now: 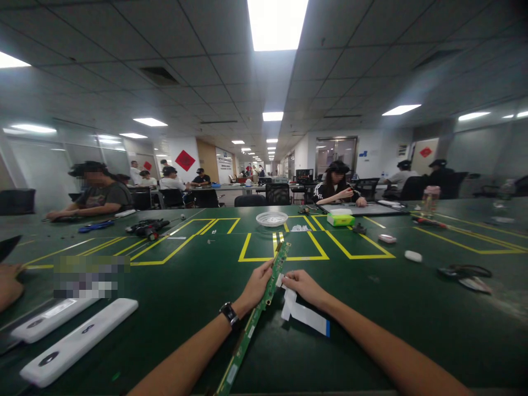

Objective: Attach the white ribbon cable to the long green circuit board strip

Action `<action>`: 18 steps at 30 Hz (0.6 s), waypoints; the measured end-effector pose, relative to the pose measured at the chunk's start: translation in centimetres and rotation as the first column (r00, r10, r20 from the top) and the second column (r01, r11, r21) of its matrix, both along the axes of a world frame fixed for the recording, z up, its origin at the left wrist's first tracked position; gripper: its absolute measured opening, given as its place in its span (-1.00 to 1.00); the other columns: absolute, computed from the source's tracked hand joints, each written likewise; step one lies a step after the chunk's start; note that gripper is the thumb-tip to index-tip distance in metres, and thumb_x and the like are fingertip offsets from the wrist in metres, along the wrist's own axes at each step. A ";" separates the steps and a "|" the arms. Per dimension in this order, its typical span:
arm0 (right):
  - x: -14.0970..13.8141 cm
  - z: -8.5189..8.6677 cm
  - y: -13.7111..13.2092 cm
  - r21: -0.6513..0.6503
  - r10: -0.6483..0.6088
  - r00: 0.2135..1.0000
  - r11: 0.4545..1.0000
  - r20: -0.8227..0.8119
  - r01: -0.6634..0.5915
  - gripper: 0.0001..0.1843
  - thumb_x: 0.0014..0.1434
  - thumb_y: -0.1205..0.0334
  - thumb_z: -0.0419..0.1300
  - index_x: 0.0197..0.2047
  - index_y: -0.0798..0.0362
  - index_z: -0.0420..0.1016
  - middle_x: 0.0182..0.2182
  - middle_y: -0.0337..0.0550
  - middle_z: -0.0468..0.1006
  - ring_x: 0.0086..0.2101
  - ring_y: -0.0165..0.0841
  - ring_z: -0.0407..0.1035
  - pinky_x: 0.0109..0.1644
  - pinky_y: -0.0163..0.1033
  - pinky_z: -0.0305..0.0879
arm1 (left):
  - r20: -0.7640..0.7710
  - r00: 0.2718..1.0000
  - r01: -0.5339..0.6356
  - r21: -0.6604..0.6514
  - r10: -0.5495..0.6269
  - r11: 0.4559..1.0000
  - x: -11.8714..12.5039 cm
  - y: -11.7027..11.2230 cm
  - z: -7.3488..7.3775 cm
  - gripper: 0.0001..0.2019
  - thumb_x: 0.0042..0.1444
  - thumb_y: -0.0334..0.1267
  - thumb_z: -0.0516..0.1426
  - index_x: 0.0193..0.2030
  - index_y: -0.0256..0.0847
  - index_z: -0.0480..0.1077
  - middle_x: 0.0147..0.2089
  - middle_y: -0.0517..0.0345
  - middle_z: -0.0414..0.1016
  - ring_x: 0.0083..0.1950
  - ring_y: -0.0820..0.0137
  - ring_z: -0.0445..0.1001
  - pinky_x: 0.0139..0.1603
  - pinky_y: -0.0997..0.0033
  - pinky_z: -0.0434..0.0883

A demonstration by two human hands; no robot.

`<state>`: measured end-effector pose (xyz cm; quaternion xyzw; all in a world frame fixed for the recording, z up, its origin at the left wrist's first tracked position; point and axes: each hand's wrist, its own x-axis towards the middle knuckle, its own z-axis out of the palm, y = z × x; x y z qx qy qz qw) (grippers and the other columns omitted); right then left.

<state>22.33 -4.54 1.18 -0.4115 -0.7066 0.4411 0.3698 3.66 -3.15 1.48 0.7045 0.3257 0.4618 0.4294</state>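
Note:
A long narrow green circuit board lies slanted on the dark green table, running from the near edge toward the yellow markings. My left hand, with a black watch on the wrist, grips the board near its far end. My right hand pinches the top of a white flat ribbon cable where it meets the board. The cable trails to the right and ends in a blue tip.
Two white elongated plastic parts lie at the near left. A white bowl, a green-and-white box, small white items and black-handled tools sit further out. Another person's hand is at far left. Other people sit at the far tables.

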 end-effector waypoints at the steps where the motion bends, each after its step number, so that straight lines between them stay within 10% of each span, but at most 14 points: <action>1: 0.0 -0.1 0.0 -0.003 -0.003 1.000 1.000 -0.003 0.003 -0.57 0.08 -0.10 0.16 -0.55 0.09 0.26 -0.65 -0.38 0.19 -0.58 -0.51 0.06 -0.49 -0.36 -0.03 | -0.011 1.000 -0.014 0.007 0.014 1.000 0.1 -0.2 0.0 -0.54 0.21 -0.16 0.01 0.23 -0.26 0.29 0.16 0.02 0.43 0.12 0.23 0.40 0.19 0.24 0.26; 18: 0.0 -0.7 0.4 0.036 -0.082 0.997 0.996 -0.005 0.082 -0.59 0.11 -0.06 0.14 -0.55 0.10 0.30 -0.66 -0.36 0.23 -0.59 -0.50 0.09 -0.51 -0.37 -0.02 | -0.049 0.996 -0.066 0.063 0.069 0.996 0.5 -1.0 0.4 -0.53 0.24 -0.14 -0.03 0.24 -0.27 0.26 0.22 0.04 0.36 0.25 0.25 0.28 0.29 0.27 0.15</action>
